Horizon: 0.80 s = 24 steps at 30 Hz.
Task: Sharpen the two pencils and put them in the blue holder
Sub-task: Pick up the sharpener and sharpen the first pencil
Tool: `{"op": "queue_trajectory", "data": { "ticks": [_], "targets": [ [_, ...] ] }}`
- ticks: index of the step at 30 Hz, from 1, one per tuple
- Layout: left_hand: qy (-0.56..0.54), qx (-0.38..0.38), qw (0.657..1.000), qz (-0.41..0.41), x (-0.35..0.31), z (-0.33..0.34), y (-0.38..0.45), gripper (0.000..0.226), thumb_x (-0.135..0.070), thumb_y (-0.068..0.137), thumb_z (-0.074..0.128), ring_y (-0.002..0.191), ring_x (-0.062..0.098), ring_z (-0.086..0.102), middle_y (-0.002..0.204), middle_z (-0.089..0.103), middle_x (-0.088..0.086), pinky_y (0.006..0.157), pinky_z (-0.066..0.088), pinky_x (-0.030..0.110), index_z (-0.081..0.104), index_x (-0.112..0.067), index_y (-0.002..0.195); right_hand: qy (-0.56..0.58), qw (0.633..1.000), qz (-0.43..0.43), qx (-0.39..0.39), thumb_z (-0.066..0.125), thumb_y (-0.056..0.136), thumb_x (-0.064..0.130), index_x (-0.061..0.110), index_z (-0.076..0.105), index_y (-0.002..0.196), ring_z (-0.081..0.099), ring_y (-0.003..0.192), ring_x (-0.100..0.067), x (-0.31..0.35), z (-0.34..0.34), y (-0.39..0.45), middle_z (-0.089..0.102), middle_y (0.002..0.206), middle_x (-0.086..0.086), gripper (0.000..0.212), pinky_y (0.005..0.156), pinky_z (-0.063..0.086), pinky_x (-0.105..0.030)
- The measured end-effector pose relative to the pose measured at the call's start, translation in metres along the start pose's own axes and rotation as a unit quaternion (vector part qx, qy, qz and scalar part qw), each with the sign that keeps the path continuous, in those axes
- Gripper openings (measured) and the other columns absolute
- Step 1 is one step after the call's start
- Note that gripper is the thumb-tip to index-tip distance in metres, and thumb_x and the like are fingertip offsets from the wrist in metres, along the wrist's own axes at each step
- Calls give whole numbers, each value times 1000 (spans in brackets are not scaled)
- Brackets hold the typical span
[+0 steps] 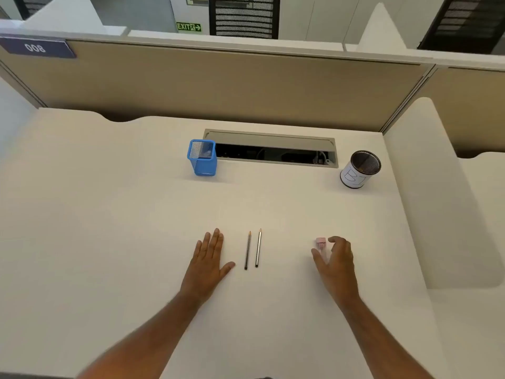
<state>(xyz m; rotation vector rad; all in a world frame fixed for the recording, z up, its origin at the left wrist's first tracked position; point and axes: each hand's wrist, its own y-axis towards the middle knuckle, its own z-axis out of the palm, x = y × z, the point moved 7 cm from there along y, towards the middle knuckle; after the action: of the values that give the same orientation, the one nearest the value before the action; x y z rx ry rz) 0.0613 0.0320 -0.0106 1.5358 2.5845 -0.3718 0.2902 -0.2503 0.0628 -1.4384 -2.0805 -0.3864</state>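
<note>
Pencils point(253, 249) lie side by side on our surface point(109, 214), tips toward the blue holder point(202, 157). Our right hand point(334, 259), grip spread and empty, curls beside the pink sharpener point(320, 241); our left hand point(209, 255) rests flat, nearer the pencils.

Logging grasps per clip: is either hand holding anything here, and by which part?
Nothing is held. Left hand lies flat; right hand is open, curled around the pink sharpener.
</note>
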Motion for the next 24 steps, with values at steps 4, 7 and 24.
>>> {"op": "queue_trajectory", "data": {
  "ticks": [4,7,24],
  "targets": [
    [-9,28,999,-26,1,-9,-3,90,-69,104,25,167,29,12,181,12,8,131,-15,31,16,-9,171,14,993,97,60,74,93,45,17,42,133,56,123,-35,-15,9,1,48,135,-7,59,88,56,-50],
    [-33,40,998,-24,-2,-12,-2,93,-71,101,22,168,26,4,181,4,5,130,-17,29,13,-11,172,-22,994,82,65,74,93,40,14,45,130,57,118,-35,-16,14,4,50,131,-7,54,86,55,-47],
    [-373,-7,913,-168,-35,-68,-7,22,-21,103,70,131,13,62,130,70,-12,117,46,32,71,-24,125,-2,998,3,60,64,102,26,16,52,115,53,105,-28,24,7,-7,60,104,2,20,77,53,-46]
  ]
}}
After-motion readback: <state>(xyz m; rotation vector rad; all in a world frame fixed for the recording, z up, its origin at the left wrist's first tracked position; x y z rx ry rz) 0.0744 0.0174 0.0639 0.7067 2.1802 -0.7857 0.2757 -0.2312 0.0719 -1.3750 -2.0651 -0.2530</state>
